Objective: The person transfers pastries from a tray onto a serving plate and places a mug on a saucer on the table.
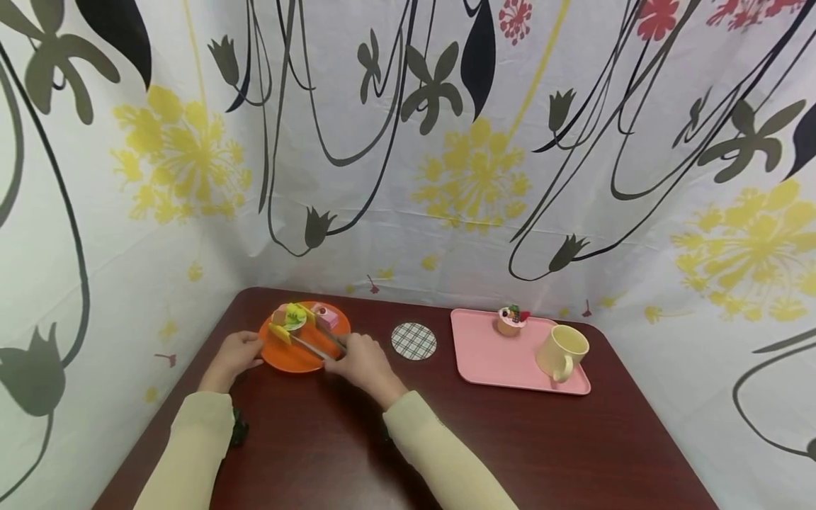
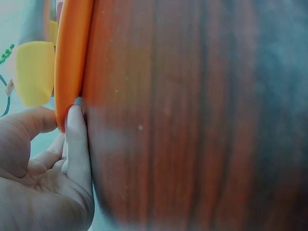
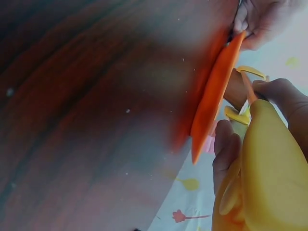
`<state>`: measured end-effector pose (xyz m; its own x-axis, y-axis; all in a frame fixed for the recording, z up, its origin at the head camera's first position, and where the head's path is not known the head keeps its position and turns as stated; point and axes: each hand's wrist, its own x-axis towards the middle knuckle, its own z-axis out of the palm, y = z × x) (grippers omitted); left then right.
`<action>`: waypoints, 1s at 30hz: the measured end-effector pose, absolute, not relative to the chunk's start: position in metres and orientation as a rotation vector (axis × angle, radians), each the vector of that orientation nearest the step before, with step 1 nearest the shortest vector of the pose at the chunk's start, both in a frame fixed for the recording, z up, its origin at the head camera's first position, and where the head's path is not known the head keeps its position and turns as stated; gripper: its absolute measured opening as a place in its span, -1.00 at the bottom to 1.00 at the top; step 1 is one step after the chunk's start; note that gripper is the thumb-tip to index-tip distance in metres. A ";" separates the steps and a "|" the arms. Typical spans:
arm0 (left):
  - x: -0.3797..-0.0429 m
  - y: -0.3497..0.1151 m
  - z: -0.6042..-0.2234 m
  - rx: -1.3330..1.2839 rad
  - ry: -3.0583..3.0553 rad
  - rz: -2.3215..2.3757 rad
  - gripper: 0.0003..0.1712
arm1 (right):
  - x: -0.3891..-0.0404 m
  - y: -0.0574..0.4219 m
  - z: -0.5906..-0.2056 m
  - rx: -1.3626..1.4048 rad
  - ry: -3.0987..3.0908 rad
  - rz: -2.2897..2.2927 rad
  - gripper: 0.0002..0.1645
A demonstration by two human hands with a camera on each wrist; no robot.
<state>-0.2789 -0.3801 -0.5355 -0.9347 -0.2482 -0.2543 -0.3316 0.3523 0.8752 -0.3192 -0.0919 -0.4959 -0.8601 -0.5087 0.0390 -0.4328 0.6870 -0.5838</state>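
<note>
Head view: the person's left hand [image 1: 234, 356] is pinching the rim of a round orange plate [image 1: 287, 360] at the far left of the table [image 1: 446, 432], which is dark reddish-brown with a wood grain. The left wrist camera shows the grip nicely, thumb on the upper face, fingers tucked under the smooth, glossy edge. The right hand [image 1: 366, 363] has its fingers wrapped round some tongs [image 1: 311, 348], slim grey arms that look like metal, with flat, blunt yellow tips.

Those tips sit on either side of a small cake [image 1: 295, 316] on the plate, yellow-green on top with white underneath. Can't tell if both are actually touching it. Something tan peeks out just beside it, too small to make out, and a blocky pink cake [image 1: 326, 314] sits near the plate's back edge.

Over to the right there's a flat, round coaster [image 1: 414, 341] in a thin dark check on white, then a pink tray [image 1: 487, 361] with rounded corners and a low rim. On that: a round cupcake [image 1: 509, 324] with fruity bits on top, and a smooth, pale yellow mug [image 1: 561, 350], upright. Creased white sheets [image 1: 389, 191] with printed flowers hang behind.
</note>
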 end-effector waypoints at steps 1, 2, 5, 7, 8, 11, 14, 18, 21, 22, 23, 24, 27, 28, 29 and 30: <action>-0.279 -0.380 -0.535 -0.537 2.523 1.655 -0.33 | -0.319 -0.092 -0.496 -0.771 2.773 -0.905 -0.65; -0.278 -0.379 -0.535 -0.531 2.525 1.652 -0.33 | -0.320 -0.092 -0.497 -0.767 2.779 -0.900 -0.64; -0.277 -0.377 -0.533 -0.538 2.523 1.643 -0.33 | -0.321 -0.091 -0.498 -0.746 2.791 -0.882 -0.64; -0.277 -0.377 -0.532 -0.531 2.522 1.641 -0.33 | -0.321 -0.090 -0.500 -0.739 2.795 -0.869 -0.64; -0.277 -0.377 -0.532 -0.533 2.521 1.640 -0.32 | -0.321 -0.090 -0.500 -0.736 2.795 -0.868 -0.64; -0.278 -0.378 -0.533 -0.543 2.528 1.630 -0.33 | -0.321 -0.090 -0.500 -0.738 2.796 -0.866 -0.64; -0.278 -0.377 -0.534 -0.554 2.537 1.624 -0.33 | -0.320 -0.090 -0.501 -0.738 2.802 -0.859 -0.64; -0.275 -0.374 -0.532 -0.554 2.541 1.630 -0.34 | -0.318 -0.090 -0.501 -0.734 2.809 -0.848 -0.65; -0.275 -0.374 -0.531 -0.551 2.538 1.633 -0.35 | -0.316 -0.090 -0.500 -0.733 2.813 -0.843 -0.65; -0.275 -0.375 -0.532 -0.553 2.536 1.632 -0.35 | -0.316 -0.090 -0.500 -0.733 2.815 -0.837 -0.65; -0.276 -0.375 -0.533 -0.552 2.534 1.631 -0.35 | -0.316 -0.090 -0.500 -0.732 2.819 -0.830 -0.65; -0.276 -0.376 -0.533 -0.550 2.529 1.635 -0.34 | -0.316 -0.090 -0.500 -0.731 2.822 -0.824 -0.65; -0.277 -0.376 -0.535 -0.546 2.527 1.633 -0.34 | -0.314 -0.090 -0.499 -0.730 2.830 -0.813 -0.63; -0.277 -0.376 -0.535 -0.542 2.529 1.634 -0.34 | -0.314 -0.089 -0.499 -0.731 2.830 -0.812 -0.62; -0.277 -0.376 -0.535 -0.539 2.530 1.635 -0.34 | -0.314 -0.089 -0.499 -0.731 2.829 -0.814 -0.61; -0.277 -0.376 -0.535 -0.537 2.528 1.636 -0.34 | -0.313 -0.089 -0.499 -0.731 2.830 -0.814 -0.60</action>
